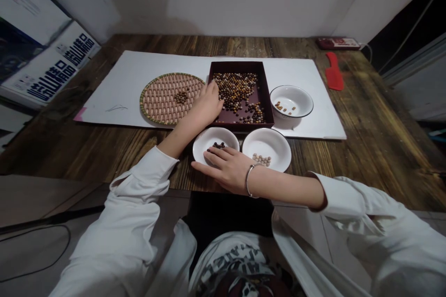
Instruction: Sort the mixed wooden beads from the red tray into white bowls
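Note:
My left hand (208, 103) reaches over the left edge of a dark maroon tray (268, 106), thumb and fingers apart; its fingertips are near the beads. Mixed brown, yellow, dark and pale beads (237, 89) lie spread in the tray. My right hand (228, 169) lies over the near side of a white bowl (200, 141), fingers stretched out, above a few dark beads (219, 145). Beside it, another white bowl (284, 148) holds pale beads (261, 159). Left of the tray, a round woven mat (156, 97) bears a small cluster of brown beads (181, 97).
A white bowl (301, 97) with several yellowish beads stands right of the tray, on a white board (324, 116). Farther right lie a red comb-like tool (333, 73) and a power strip (337, 44). Printed boxes (52, 74) stand at the left of the wooden table (139, 158).

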`<state>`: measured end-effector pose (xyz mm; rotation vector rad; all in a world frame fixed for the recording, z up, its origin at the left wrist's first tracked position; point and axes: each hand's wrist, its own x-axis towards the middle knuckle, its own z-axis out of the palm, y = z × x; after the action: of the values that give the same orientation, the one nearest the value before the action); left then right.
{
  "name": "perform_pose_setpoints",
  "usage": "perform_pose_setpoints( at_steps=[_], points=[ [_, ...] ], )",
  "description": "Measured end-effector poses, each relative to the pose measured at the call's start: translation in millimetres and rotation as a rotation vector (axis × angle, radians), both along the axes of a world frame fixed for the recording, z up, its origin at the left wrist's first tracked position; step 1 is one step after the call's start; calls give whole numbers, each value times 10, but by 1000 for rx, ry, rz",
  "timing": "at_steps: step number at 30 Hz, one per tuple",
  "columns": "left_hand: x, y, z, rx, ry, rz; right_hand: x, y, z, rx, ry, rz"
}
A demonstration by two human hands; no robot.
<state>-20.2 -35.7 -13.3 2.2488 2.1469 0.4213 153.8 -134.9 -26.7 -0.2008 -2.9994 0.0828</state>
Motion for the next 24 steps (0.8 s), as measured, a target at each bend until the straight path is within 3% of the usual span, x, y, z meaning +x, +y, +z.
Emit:
perform_pose_setpoints(
  at_steps=[11, 24],
  points=[
    [2, -32, 55, -64, 49, -113, -2, 5, 59, -32, -36, 8],
    [36, -58, 138, -90, 86, -103, 0, 3, 33, -16, -26, 4]
  ],
)
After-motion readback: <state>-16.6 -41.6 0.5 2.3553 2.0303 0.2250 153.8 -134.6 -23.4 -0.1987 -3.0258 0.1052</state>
